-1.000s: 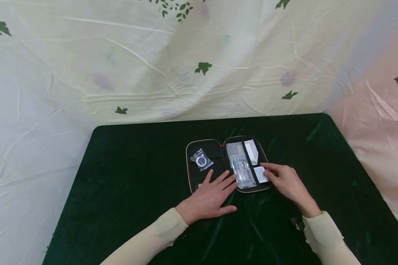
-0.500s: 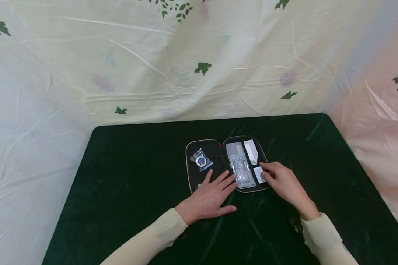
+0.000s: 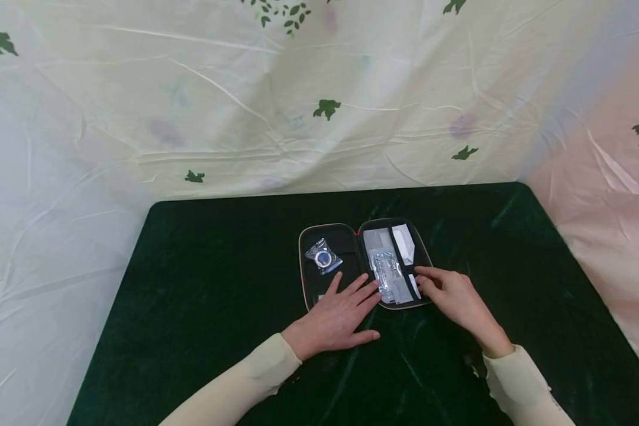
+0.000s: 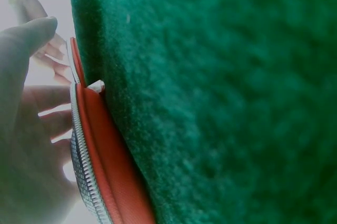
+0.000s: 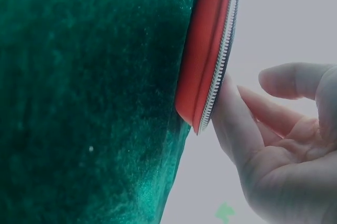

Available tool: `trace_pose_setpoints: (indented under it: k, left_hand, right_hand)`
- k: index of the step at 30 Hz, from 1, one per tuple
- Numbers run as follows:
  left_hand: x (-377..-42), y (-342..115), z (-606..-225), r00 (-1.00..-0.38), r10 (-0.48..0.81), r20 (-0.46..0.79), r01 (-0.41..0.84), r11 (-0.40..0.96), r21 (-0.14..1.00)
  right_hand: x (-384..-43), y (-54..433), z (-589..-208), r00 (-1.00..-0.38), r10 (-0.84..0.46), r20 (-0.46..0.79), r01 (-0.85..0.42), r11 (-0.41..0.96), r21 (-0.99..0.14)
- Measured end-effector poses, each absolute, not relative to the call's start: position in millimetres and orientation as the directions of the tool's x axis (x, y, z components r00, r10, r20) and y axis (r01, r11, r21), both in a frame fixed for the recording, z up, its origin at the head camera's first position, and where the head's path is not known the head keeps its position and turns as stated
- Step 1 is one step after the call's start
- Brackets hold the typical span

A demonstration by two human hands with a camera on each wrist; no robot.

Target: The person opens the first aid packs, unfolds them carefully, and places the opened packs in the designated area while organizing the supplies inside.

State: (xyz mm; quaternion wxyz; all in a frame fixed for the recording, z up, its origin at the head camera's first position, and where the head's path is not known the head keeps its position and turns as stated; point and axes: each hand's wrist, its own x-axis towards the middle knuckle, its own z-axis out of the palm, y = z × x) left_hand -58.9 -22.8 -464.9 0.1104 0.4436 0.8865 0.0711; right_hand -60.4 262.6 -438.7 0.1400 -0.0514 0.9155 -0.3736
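Note:
My left hand (image 3: 338, 322) lies spread across the near edge of an open black zip case (image 3: 302, 248), its fingertips over the middle hinge. At the right half, my right hand (image 3: 458, 299) pinches the right side of a small white packet (image 3: 414, 286), which lies by a black strap (image 3: 402, 254). Partly under this strap stands another white packet (image 3: 403, 244); left of it lies a clear plastic bag (image 3: 387, 275). In the left half rests a bagged roll (image 3: 323, 259) with a blue centre. The wrist views show the case's red side (image 4: 113, 153) and zip; the small packet is hidden there.
The case sits on a dark green velvet-covered table (image 3: 218, 284), whose far edge meets a pale cloth backdrop (image 3: 234, 118) with leaf prints. A small dark item (image 3: 471, 361) lies near the right cuff.
My right hand has shifted slightly left. The small white packet has moved left with it toward the strap, and less of it shows. My left hand has stayed in place.

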Motion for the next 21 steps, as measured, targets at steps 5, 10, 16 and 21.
trace_pose_setpoints:
  k: [5,10,16,21]
  left_hand:
    - [-59.4,-22.7,-465.0,-0.581,0.803,-0.132,0.771,0.595,0.227]
    - [-59.8,-22.7,-465.1,-0.579,0.805,-0.128,0.771,0.592,0.234]
    - [-59.5,-23.0,-465.0,-0.579,0.806,-0.124,0.772,0.590,0.235]
    - [-59.3,-23.8,-464.9,-0.578,0.807,-0.124,0.772,0.590,0.238]
  right_hand:
    - [-60.3,260.1,-439.9,-0.952,-0.203,-0.228,0.024,0.696,-0.718]
    - [-60.5,257.7,-442.4,-0.953,-0.209,-0.222,0.017,0.691,-0.722]
    - [-62.5,256.1,-445.3,-0.952,-0.218,-0.217,0.011,0.681,-0.732]
    - [-63.8,253.8,-446.8,-0.952,-0.221,-0.214,0.009,0.675,-0.737]
